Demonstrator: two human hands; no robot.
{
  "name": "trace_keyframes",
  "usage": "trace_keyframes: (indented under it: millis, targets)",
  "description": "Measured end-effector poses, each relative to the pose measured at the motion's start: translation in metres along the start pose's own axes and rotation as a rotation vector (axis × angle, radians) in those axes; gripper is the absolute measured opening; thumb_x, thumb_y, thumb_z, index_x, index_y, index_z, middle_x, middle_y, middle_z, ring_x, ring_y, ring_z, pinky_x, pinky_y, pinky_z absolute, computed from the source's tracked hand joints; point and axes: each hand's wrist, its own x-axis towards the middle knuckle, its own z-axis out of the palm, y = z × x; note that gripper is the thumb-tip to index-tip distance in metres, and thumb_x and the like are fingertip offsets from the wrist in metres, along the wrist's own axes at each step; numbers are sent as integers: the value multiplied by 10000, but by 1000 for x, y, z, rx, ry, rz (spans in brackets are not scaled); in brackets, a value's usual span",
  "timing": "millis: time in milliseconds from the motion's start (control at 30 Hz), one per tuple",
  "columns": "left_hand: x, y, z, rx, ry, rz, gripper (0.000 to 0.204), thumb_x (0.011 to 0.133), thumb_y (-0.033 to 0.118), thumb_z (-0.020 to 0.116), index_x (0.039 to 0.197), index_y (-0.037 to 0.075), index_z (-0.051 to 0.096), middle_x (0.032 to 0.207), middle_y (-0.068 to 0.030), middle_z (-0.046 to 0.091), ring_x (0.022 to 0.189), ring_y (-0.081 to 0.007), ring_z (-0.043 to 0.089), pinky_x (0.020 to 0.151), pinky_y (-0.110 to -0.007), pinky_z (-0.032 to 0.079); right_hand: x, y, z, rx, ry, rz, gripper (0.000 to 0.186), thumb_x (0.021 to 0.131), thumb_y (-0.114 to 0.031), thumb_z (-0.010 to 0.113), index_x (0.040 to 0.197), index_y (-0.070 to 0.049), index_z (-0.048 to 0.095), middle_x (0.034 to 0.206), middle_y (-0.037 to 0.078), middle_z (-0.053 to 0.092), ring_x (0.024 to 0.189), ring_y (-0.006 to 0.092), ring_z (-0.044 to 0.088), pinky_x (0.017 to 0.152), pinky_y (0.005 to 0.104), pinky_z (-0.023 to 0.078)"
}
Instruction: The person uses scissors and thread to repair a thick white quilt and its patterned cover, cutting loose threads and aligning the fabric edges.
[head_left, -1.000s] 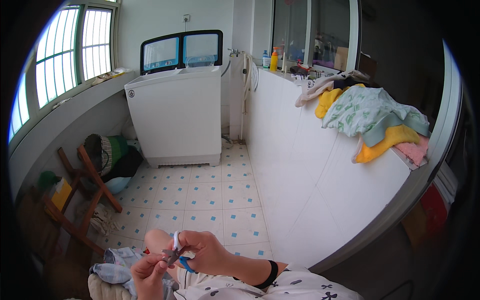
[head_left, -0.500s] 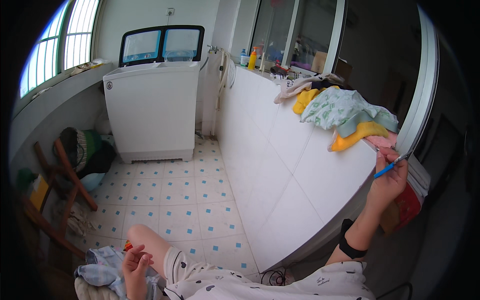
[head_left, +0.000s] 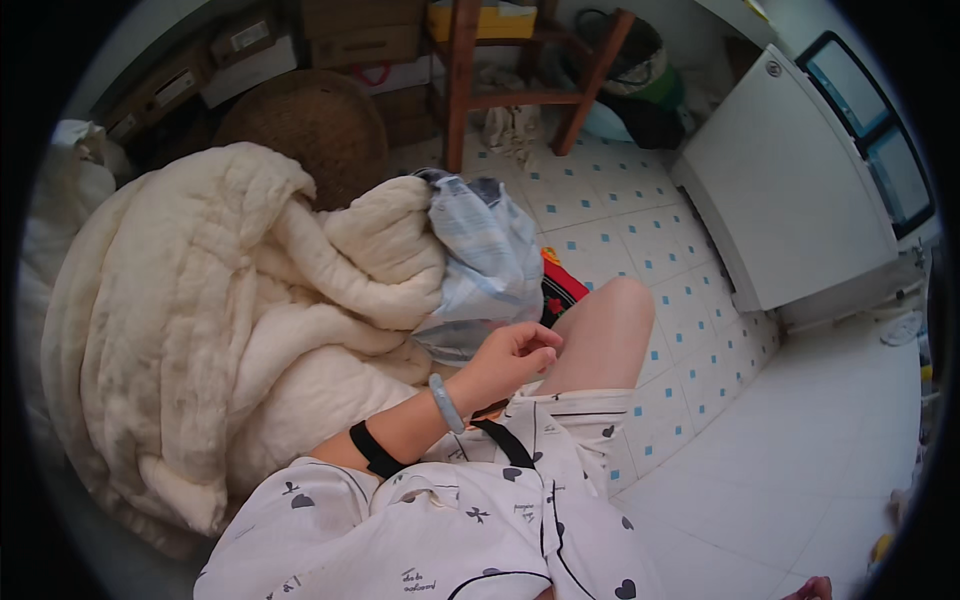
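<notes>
My left hand hovers over my lap beside my bare knee. Its fingers curl loosely, the thumb stands a little apart from them, and nothing shows between them. A light blue checked cloth bundle lies just beyond that hand. To the left, a large cream quilt is heaped in thick folds, some of them against the cloth. Of my right hand only a small part shows at the lower right edge, so its fingers and anything in them are hidden.
A wooden frame stands beyond the cloth, near a round woven basket and cardboard boxes. A white washing machine with raised lids stands at the far right. A white tiled wall runs along my right.
The view has swung left and down, bringing the quilt into sight. My right hand, which held a thin blue-handled tool by the ledge, has mostly left the picture.
</notes>
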Motion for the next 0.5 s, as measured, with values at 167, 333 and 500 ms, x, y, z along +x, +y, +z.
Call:
trace_keyframes:
  millis: [167,333,500]
  targets:
    - [-18,-17,-38,153,228,-126,204,896,71,575,1082,-14,578,897,-39,620,809,-91,574,747,-222,478,-38,137,189,-50,-559,565,244,830,-159,637,988,-35,498,983,119,588,848,174,567,768,286,447]
    - [-41,-43,-100,86,722,-155,139,900,58,547,1023,0,578,827,-27,590,722,-93,539,675,-208,460,-130,216,366,179,-1224,736,322,713,0,729,921,-48,488,1013,107,604,869,174,560,760,301,472]
    - [-24,-60,-97,-303,889,-281,110,903,76,539,988,19,579,802,-14,561,695,-96,504,641,-216,442,-211,262,430,-367,-1416,-289,313,630,-30,738,888,-46,562,932,104,639,866,263,589,764,372,431]
